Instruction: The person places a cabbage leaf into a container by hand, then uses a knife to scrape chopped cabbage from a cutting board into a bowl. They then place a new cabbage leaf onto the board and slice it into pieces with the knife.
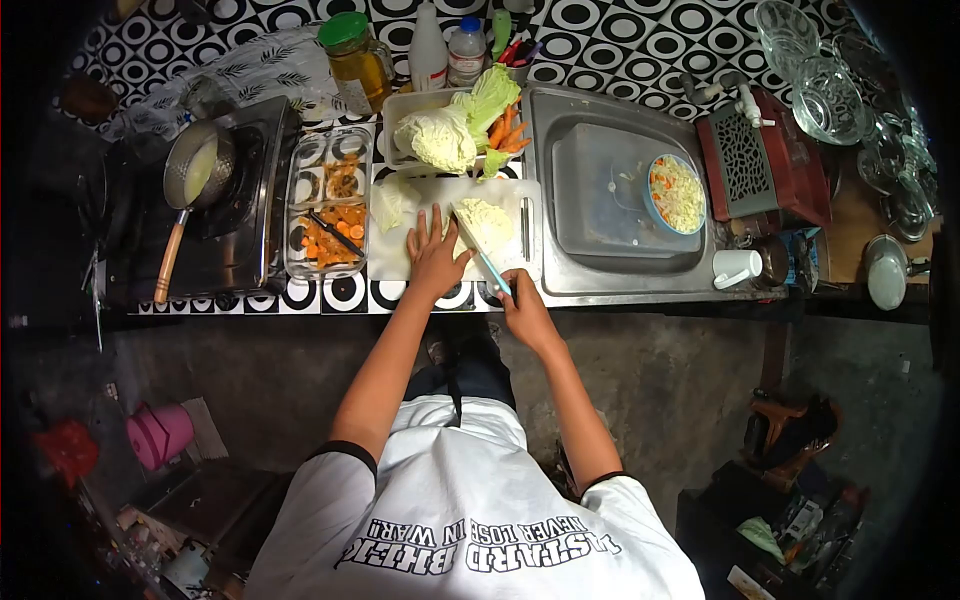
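Observation:
A white cutting board (395, 262) lies on the patterned counter. On it sits a wedge of cabbage (492, 222), with a smaller cabbage piece (390, 204) at the board's left. My left hand (435, 255) rests flat on the board, fingers spread, just left of the wedge. My right hand (520, 305) grips a knife with a light blue handle (484, 258); its blade lies against the wedge's left side.
A white tray (400, 105) behind the board holds cabbage and carrots. A glass divided dish (328, 205) with carrot slices sits left, beside a stove with a saucepan (197, 165). The sink (610, 190) on the right holds a blue bowl (676, 193) of shredded vegetables.

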`<state>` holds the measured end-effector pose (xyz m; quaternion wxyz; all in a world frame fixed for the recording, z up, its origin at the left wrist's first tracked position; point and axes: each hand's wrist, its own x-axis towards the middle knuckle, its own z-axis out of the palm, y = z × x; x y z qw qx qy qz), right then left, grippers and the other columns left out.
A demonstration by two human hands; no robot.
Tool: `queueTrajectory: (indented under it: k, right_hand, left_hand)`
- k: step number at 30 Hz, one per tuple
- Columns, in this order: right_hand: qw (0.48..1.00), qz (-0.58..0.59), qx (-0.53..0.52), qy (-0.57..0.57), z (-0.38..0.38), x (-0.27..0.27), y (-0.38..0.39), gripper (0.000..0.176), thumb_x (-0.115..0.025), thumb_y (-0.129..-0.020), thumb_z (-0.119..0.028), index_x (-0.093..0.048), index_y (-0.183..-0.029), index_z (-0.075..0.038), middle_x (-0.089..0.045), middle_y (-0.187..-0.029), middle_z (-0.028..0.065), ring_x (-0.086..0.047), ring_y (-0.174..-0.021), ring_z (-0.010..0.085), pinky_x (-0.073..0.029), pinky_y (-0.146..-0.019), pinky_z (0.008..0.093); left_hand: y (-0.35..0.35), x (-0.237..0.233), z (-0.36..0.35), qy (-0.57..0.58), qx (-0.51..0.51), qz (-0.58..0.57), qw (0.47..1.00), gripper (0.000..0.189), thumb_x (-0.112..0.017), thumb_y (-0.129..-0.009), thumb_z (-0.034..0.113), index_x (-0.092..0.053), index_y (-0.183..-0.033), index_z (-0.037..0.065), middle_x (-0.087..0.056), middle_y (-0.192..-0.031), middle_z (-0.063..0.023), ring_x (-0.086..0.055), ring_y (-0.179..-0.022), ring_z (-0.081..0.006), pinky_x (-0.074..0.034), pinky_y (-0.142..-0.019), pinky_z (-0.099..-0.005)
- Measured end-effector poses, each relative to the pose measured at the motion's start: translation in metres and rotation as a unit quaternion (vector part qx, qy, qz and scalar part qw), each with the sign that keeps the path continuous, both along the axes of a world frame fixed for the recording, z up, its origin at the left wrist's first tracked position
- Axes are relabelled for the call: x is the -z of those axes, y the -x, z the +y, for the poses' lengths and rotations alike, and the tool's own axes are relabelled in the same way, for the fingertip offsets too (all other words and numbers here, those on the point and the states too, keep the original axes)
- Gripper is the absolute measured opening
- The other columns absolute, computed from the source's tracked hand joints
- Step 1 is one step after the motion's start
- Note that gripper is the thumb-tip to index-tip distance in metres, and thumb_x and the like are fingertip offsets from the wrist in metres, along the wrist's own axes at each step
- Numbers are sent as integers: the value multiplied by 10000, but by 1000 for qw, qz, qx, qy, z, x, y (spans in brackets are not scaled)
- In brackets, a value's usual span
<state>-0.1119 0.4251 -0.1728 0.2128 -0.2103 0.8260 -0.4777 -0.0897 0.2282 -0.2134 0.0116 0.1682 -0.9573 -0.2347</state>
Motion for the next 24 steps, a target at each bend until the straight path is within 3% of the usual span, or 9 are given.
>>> queueTrajectory:
  k: [9, 11, 14, 24]
  right_hand:
    - [996, 2, -28, -85, 1, -12, 1, 275, -507, -880, 14, -448, -1149, 16, -557, -1069, 274, -556, -997, 455, -452, -831, 477]
    - [985, 117, -65, -112, 3, -5, 0, 354, -491, -829, 56, -443, -1178, 26, -570, -1060, 276, -573, -976, 453, -461, -824, 495]
    - [976, 129, -78, -157, 2, -6, -2, 408, -481, -777, 96, -437, -1179, 43, -570, -1055, 278, -579, -965, 450, -468, -819, 498]
    - [968, 145, -98, -179, 6, 5, 4, 361, -479, -821, 43, -441, -1180, 38, -563, -1086, 264, -582, -978, 432, -476, -814, 489]
  left_hand:
    - [-1, 0, 0, 9, 4, -11, 1000, 682, -602, -880, 441, -415, -1430, 84, -120, -1587, -170, -46, -1460, -387, -86, -1137, -558]
    - [0, 0, 0, 1, 2, -12, 1000, 732, -585, -892, 449, -320, -1487, 116, -86, -1595, -162, -22, -1463, -383, -64, -1141, -543]
    - [-1, 2, 1, 4, 1, -1, 1000, 742, -596, -882, 449, -322, -1485, 115, -104, -1591, -168, -43, -1461, -391, -88, -1135, -566]
    - [-1, 4, 0, 2, -1, 1, 1000, 749, -597, -878, 461, -324, -1484, 117, -93, -1594, -163, -39, -1461, -394, -79, -1141, -560]
